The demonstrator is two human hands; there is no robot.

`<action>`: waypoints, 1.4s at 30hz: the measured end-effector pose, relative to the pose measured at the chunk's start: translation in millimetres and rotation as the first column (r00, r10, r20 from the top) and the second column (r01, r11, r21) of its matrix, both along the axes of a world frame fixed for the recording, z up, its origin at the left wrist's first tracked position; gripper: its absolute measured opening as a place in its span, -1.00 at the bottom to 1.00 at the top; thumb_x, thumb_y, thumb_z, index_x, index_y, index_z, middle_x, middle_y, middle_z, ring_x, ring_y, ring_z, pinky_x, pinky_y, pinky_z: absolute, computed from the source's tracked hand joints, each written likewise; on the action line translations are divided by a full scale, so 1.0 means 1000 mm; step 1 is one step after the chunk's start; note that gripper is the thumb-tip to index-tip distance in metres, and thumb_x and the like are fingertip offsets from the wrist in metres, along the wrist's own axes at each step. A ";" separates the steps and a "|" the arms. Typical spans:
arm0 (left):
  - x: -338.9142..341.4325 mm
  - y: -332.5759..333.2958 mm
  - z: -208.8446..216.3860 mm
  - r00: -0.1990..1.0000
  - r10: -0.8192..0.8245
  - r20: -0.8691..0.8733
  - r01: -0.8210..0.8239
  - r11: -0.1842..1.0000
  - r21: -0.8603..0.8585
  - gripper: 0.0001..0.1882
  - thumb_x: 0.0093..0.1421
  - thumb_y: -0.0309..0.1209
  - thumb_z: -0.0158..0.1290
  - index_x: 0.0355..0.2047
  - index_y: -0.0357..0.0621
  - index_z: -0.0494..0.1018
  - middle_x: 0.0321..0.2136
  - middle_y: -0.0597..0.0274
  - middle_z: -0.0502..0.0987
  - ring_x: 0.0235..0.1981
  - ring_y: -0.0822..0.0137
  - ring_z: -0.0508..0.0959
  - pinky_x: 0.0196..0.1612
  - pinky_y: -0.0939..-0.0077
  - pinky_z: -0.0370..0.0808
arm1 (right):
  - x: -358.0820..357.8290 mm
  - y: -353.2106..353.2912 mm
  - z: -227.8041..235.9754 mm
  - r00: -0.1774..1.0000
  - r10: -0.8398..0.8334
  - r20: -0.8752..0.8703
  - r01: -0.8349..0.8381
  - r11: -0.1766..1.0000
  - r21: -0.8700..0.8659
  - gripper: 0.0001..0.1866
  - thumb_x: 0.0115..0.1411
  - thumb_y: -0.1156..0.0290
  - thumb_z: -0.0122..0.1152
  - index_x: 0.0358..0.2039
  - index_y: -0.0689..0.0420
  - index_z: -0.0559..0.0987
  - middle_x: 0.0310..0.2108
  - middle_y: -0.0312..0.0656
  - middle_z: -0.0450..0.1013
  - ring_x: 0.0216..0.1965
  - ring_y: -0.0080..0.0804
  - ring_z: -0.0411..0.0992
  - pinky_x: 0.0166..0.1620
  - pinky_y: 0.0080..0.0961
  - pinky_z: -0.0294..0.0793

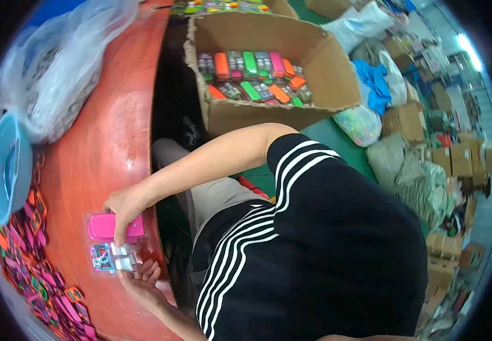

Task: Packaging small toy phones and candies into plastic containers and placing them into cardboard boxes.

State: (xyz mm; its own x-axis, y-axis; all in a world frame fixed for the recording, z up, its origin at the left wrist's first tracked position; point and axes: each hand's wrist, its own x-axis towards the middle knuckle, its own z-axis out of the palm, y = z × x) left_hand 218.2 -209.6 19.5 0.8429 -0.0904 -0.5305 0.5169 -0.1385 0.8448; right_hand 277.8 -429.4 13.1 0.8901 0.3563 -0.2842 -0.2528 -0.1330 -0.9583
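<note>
A clear plastic blister pack [103, 266] lies on the red table, holding a bright pink case [101, 226], a small printed picture card [101, 257] and white parts [122, 258]. My right hand [125, 207] reaches over from the top and grips the pack around the pink case, its thumb across the case. Beside the lower corner of the same pack is my left hand [143, 279], palm turned up. Its fingers are loosely bent and apart, at the pack's edge; whether they press on the plastic I cannot tell.
Along the table's [92, 170] left side lie many small colourful pieces [41, 273], below a blue basin [8, 170]. A filled translucent bag [64, 79] stands at the upper left. Beside the table, an open cardboard box [268, 116] holds similar packs [249, 63]. Sacks and cartons [461, 162] line the right.
</note>
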 end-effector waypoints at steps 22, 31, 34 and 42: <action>0.071 -0.175 -0.007 -0.106 -0.888 0.448 0.323 0.395 0.860 -0.37 0.05 -0.15 0.14 0.08 -0.12 0.23 0.16 0.03 0.17 0.22 0.03 0.10 0.25 0.01 -0.04 | -0.301 -0.427 -0.032 0.235 -0.948 -0.215 0.954 0.183 0.235 -0.60 0.04 0.39 0.25 -0.11 0.19 0.40 -0.24 -0.15 0.46 -0.24 -0.32 0.49 -0.10 -0.33 0.50; 0.064 -0.181 -0.004 -0.182 -0.934 0.307 0.169 0.278 0.946 -0.43 0.05 0.00 0.08 -0.05 -0.12 0.34 0.17 -0.07 0.12 0.21 -0.13 0.08 0.20 -0.15 -0.02 | -0.363 -0.519 -0.124 -0.279 -0.903 -0.325 0.953 -0.220 -0.207 -0.60 0.06 0.36 0.25 -0.08 0.14 0.41 -0.21 -0.12 0.47 -0.20 -0.30 0.48 -0.10 -0.22 0.49; 0.065 -0.183 -0.005 -0.158 -0.943 0.293 0.182 0.264 0.947 -0.48 0.06 0.01 0.05 -0.16 -0.17 0.39 0.18 -0.06 0.10 0.21 -0.14 0.05 0.21 -0.14 -0.02 | -0.371 -0.546 -0.158 -0.189 -0.917 -0.351 0.982 -0.180 -0.059 -0.59 0.04 0.37 0.27 -0.09 0.15 0.42 -0.23 -0.13 0.48 -0.24 -0.32 0.50 -0.14 -0.27 0.52; 0.063 -0.185 -0.002 -0.131 -0.962 0.241 0.165 0.218 0.962 -0.46 0.07 0.06 0.02 -0.21 -0.20 0.43 0.15 -0.13 0.12 0.19 -0.16 0.08 0.19 -0.15 0.00 | -0.371 -0.588 -0.184 -0.153 -0.962 -0.226 0.914 -0.051 -0.401 -0.63 -0.02 0.38 0.35 -0.20 0.23 0.49 -0.35 -0.11 0.52 -0.40 -0.30 0.53 -0.31 -0.35 0.58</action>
State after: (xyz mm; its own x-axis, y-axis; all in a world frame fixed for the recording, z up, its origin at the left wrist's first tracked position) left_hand 281.6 -394.5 17.4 0.3934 -0.9182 0.0472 -0.9164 -0.3874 0.1009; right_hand -93.1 -1017.0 -170.7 0.0828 -0.7982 -0.5967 -0.4418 0.5073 -0.7399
